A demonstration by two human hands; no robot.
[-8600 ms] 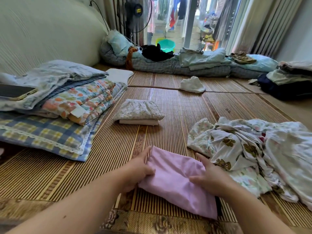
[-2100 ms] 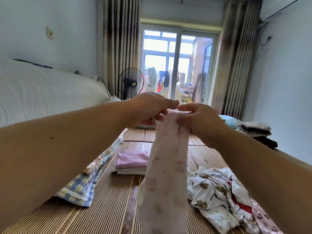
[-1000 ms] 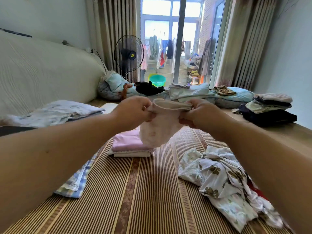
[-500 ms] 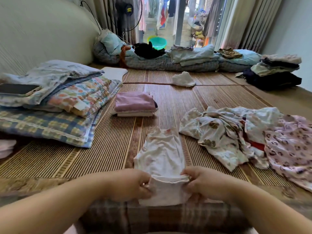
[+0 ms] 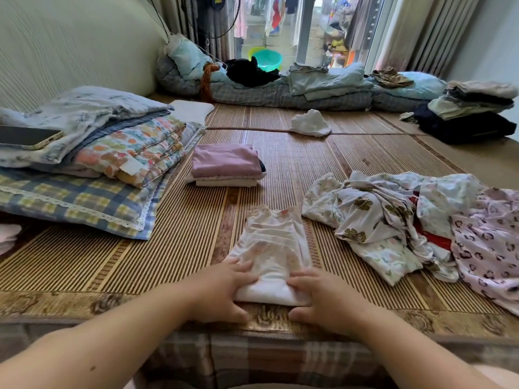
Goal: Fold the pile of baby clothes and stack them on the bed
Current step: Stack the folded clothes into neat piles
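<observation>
Both your hands are down on the near end of the white garment (image 5: 269,242), which lies flat on the striped mat (image 5: 168,248) right in front of you. Its near end is turned over on itself into a thick fold. Your left hand (image 5: 224,290) has its fingers (image 5: 241,272) laid over the left corner of that fold, with the thumb reaching along the near edge, so the corner sits clasped between them. Your right hand (image 5: 325,300) mirrors it on the right corner, fingers on top and thumb low against the edge. The two hands are apart, with the middle of the fold showing between them. The rest of the garment stretches away from your fingertips, wrinkled but flat.

Just beyond and to the outside of your right hand lies the pile of unfolded clothes (image 5: 393,220): bear prints, florals, a pink piece with dark spots, a bit of red buried in the heap. It lies close to the garment's right edge.

Straight ahead of your left hand, well past the garment, sits the folded stack (image 5: 227,164), a pink piece on top and pale ones under it.

Further out to the left of your left hand is a checked pillow (image 5: 70,200) carrying folded blankets (image 5: 126,147), with a phone (image 5: 25,136) resting on top. Far ahead of both hands a small white cloth (image 5: 310,123) lies loose on the mat.
</observation>
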